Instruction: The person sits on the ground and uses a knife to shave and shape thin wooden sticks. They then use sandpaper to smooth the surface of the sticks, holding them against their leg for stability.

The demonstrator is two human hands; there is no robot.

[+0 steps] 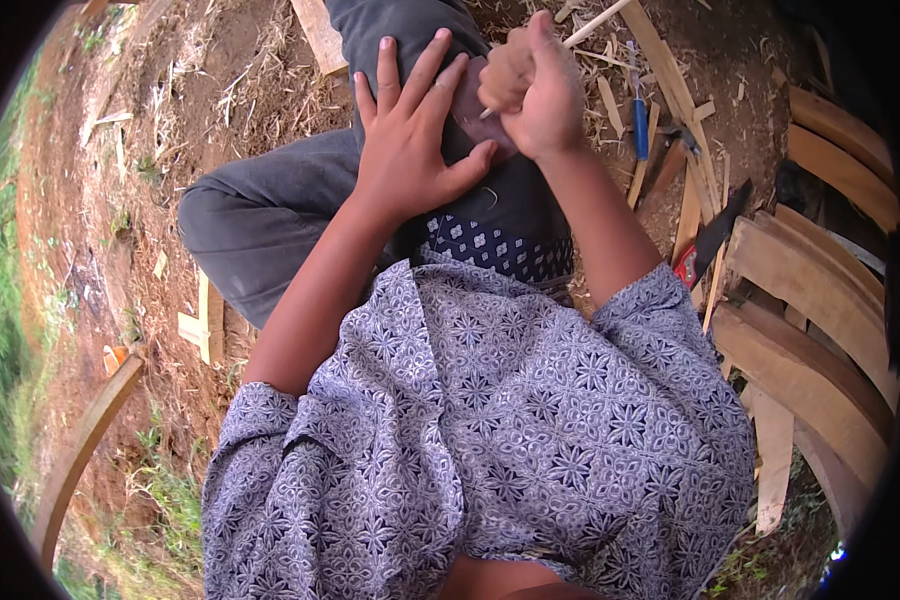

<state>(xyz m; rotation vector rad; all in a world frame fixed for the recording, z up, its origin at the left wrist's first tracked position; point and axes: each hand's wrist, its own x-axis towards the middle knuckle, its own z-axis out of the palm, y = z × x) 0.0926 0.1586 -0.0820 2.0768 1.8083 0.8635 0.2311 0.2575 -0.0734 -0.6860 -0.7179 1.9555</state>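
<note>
1. Gripping one slender pale wooden stick: right hand, fingers curled closed around the shaft, thumb pointing away from the wearer. The stick slanted through the fist, its near tip showing below the fingers; the tight wrap presumably kept it from slipping.

2. Left hand, one: palm down on the grey trousers, fingers spread and holding nothing visible, index fingertip near the right knuckles. The spread probably served to steady the leg.

3. Brownish-purple patch, one: on the leg between the hands, beneath the stick's tip; whether skin, cloth or another material, could not be told. The folded leg seemingly gave the fist a firm support.

4. Blue-handled tool, one: slim metal shaft, on the ground to the right, apparently laid within easy reach; exact kind unclear.

5. Dark blade with red handle, one: beside the right elbow, among wooden strips, likewise seemingly kept handy.

6. Curved timber pieces, at least five: lying close together at the right, perhaps stacked to spare working room; overlap prevented an exact count.

7. Curved timber rib, one: at the lower left, well apart from the hands.

8. Cross-shaped wooden piece, one: beside the left knee.

9. Wood shavings, too many to count: scattered over bare soil.
</note>
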